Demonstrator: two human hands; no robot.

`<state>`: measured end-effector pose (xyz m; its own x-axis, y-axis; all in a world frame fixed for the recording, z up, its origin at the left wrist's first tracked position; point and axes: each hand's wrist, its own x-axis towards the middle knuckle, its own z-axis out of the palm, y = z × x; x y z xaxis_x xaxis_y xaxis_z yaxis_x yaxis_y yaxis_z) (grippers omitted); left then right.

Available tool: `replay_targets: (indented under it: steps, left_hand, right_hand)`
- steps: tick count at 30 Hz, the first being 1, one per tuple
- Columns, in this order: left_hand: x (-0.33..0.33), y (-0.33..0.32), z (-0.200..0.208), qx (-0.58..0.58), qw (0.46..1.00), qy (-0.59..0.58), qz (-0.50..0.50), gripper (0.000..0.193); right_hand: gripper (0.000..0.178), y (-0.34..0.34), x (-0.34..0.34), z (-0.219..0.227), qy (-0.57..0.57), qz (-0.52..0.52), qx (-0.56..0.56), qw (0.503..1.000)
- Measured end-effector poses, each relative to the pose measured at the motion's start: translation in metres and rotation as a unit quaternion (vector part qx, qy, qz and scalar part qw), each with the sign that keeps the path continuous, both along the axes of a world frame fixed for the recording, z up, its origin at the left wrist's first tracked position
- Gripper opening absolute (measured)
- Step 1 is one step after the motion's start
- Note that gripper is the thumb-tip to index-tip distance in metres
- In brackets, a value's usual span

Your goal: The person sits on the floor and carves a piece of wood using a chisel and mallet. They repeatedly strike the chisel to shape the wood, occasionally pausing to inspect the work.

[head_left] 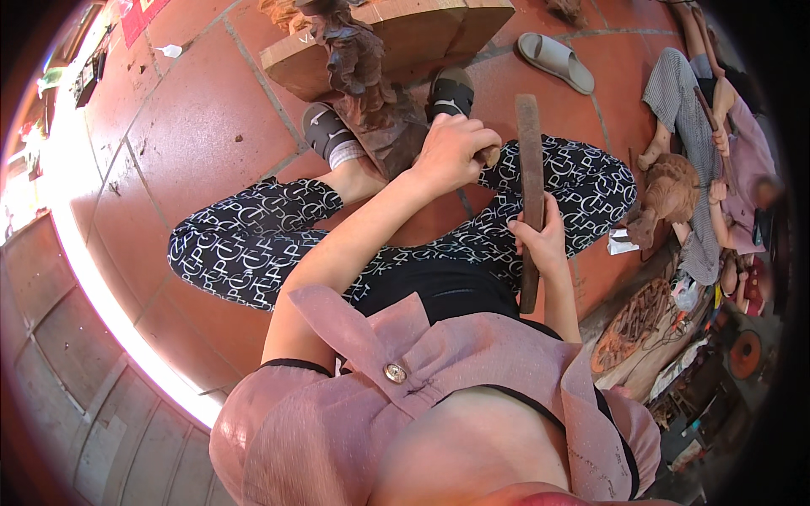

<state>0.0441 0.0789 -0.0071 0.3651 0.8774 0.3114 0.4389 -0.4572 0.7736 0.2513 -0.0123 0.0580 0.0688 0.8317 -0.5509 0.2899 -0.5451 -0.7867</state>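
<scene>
My left hand (456, 152) is closed around a short tool. Only the rounded wooden handle end (488, 156) sticks out of the fist, and the rest of the tool is hidden. Wrapped round the lower half of a long, flat wooden bar (530, 160) is my right hand (544, 236). The bar stands nearly upright in the picture, apart from the left fist. Between my feet leans a dark brown carved wooden figure (354, 63), its broad lower part (384, 126) close to the left hand.
A thick wooden block (422, 42) lies beyond my sandalled feet on the red tiled floor (202, 101). There is a loose grey slipper (555, 63) at the far right. To the right, another person (742, 160) sits by a brown carving (671, 198). Carved wood (633, 325) lies lower right.
</scene>
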Motion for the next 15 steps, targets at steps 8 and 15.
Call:
replay_targets:
  steps: [8,15]
  left_hand:
    - [-0.034,-0.048,0.005,-0.005,0.995,0.022,0.094,0.027]
    - [-0.053,-0.067,0.010,-0.036,0.996,-0.041,0.064,0.026]
  right_hand:
    - [0.051,0.007,0.008,0.007,-0.162,0.114,0.078,0.977]
    - [0.047,0.043,0.011,0.035,-0.254,0.271,0.308,0.876]
